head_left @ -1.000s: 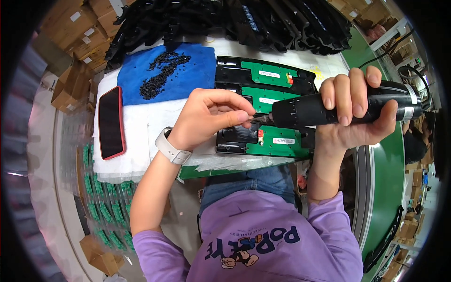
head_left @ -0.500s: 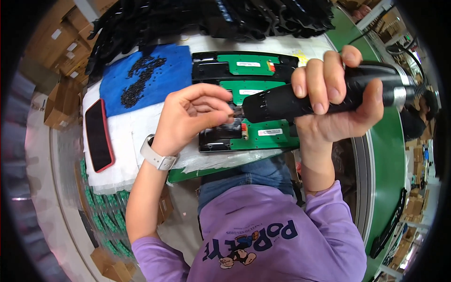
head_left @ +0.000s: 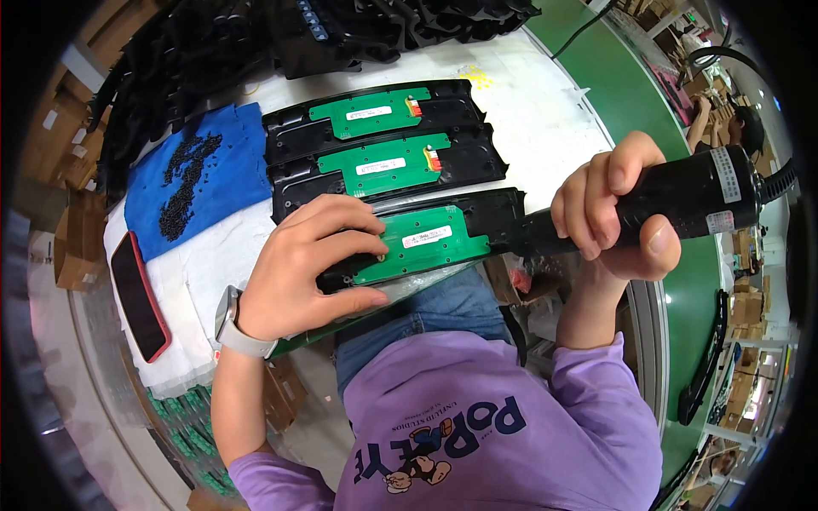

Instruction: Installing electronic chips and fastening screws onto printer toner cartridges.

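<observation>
Left hand [head_left: 302, 268] fingers spread flat, pinning the nearest green circuit board [head_left: 422, 241] in its black housing at the table edge. Right hand [head_left: 618, 213] wraps tight around the black electric screwdriver [head_left: 656, 204], tip at the housing's right end, two more boards [head_left: 388, 136] lined up beyond.

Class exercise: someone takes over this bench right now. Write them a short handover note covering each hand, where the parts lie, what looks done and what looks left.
Left hand: pressed flat on the nearest black tray, fingers over its green circuit board.
Right hand: gripping the black electric screwdriver, its tip at the board's right end.
Parts: two more trays with boards lie just beyond; loose black screws sit on the blue cloth; a red phone lies at the left.
Done: boards seated in all three trays.
Left: cannot tell which screws are already in.
</observation>
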`<action>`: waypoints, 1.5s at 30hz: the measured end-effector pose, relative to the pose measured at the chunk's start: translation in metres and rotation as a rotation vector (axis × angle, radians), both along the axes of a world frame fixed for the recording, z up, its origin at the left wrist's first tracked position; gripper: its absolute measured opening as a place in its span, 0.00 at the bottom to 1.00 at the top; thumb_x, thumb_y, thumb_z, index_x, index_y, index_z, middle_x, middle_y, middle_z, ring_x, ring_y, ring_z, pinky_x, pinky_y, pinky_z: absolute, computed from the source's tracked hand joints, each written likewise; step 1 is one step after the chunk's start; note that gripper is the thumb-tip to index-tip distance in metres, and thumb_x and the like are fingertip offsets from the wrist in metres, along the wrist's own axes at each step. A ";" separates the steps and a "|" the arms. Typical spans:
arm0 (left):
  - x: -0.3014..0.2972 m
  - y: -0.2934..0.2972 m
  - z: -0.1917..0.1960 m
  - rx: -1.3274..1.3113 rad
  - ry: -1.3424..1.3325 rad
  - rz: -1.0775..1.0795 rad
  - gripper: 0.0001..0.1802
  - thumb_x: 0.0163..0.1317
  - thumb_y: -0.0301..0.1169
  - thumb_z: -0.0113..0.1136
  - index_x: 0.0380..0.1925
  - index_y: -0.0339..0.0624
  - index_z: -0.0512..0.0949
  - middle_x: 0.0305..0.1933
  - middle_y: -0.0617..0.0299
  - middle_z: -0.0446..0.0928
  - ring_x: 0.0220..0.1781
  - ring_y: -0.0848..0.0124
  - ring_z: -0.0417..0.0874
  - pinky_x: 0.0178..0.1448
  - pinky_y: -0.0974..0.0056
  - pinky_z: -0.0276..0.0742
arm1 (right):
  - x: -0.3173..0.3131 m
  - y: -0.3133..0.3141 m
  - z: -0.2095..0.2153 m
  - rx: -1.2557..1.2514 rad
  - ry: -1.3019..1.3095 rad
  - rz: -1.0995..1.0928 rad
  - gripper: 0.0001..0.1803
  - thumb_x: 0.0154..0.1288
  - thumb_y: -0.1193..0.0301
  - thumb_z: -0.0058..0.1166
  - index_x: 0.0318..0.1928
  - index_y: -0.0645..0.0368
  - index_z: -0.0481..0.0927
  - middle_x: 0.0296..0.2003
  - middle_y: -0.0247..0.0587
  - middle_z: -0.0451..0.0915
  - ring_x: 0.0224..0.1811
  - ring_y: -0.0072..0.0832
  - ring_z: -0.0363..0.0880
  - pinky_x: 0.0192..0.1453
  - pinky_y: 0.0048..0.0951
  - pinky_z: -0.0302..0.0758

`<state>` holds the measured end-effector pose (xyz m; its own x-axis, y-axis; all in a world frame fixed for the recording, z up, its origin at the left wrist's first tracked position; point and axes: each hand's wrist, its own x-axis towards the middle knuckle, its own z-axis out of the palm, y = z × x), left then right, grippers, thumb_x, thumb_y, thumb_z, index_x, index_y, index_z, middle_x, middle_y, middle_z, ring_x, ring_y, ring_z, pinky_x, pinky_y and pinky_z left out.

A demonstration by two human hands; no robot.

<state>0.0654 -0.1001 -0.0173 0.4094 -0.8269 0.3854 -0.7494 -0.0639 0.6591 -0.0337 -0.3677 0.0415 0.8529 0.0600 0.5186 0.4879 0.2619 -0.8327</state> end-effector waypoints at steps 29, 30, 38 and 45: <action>-0.017 -0.008 0.010 0.110 -0.216 0.070 0.24 0.36 0.30 0.71 0.37 0.40 0.76 0.42 0.58 0.75 0.42 0.57 0.77 0.44 0.60 0.75 | 0.006 -0.006 0.019 0.162 -0.047 0.057 0.24 0.47 0.67 0.64 0.39 0.67 0.67 0.16 0.33 0.69 0.14 0.17 0.66 0.16 0.18 0.61; -0.020 -0.010 0.013 0.113 -0.223 0.093 0.23 0.36 0.29 0.71 0.37 0.40 0.75 0.42 0.57 0.74 0.42 0.57 0.77 0.43 0.60 0.75 | 0.005 -0.017 0.030 0.155 -0.028 0.020 0.25 0.49 0.67 0.63 0.41 0.68 0.65 0.15 0.33 0.67 0.13 0.17 0.65 0.15 0.18 0.60; 0.007 -0.014 0.035 0.094 -0.215 0.263 0.13 0.47 0.33 0.64 0.31 0.41 0.74 0.25 0.55 0.78 0.25 0.57 0.80 0.28 0.61 0.75 | 0.045 -0.100 0.001 -1.029 0.598 -0.848 0.23 0.41 0.64 0.63 0.35 0.67 0.75 0.20 0.43 0.77 0.17 0.29 0.75 0.25 0.29 0.74; 0.036 -0.036 0.021 0.126 -0.501 0.553 0.09 0.52 0.31 0.63 0.30 0.38 0.77 0.32 0.55 0.79 0.34 0.58 0.80 0.36 0.61 0.75 | 0.070 -0.129 -0.051 -1.561 0.235 -1.174 0.22 0.44 0.67 0.61 0.43 0.63 0.76 0.34 0.50 0.77 0.38 0.44 0.78 0.43 0.37 0.76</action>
<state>0.1017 -0.1357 0.0038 0.5783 -0.6016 0.5511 -0.7941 -0.5699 0.2112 0.0366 -0.4968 -0.0092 0.8377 -0.2753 0.4717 -0.2912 -0.9558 -0.0407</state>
